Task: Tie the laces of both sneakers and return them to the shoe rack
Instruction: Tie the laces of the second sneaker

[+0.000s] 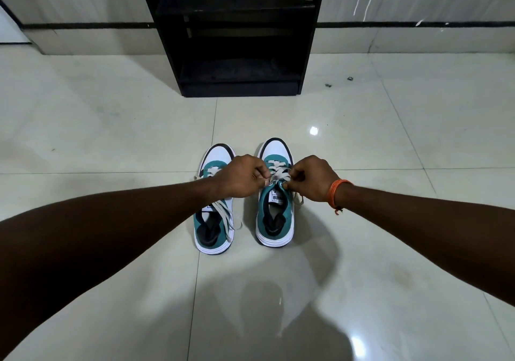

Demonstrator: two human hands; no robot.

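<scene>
Two teal-and-white sneakers stand side by side on the tiled floor, toes pointing away from me. Over the right sneaker (276,215), my left hand (242,175) and my right hand (310,178) each pinch an end of its grey lace (278,176), crossed between the fingers above the tongue. The left sneaker (213,221) has loose grey laces (227,217) trailing over its opening and side. My left forearm covers its middle part. The black shoe rack (237,40) stands behind the sneakers, against the wall, its shelves dark.
Glossy cream floor tiles (111,126) surround the sneakers on all sides. Two small dark bits of debris (338,81) lie to the right of the rack's base. An orange thread band (335,192) circles my right wrist.
</scene>
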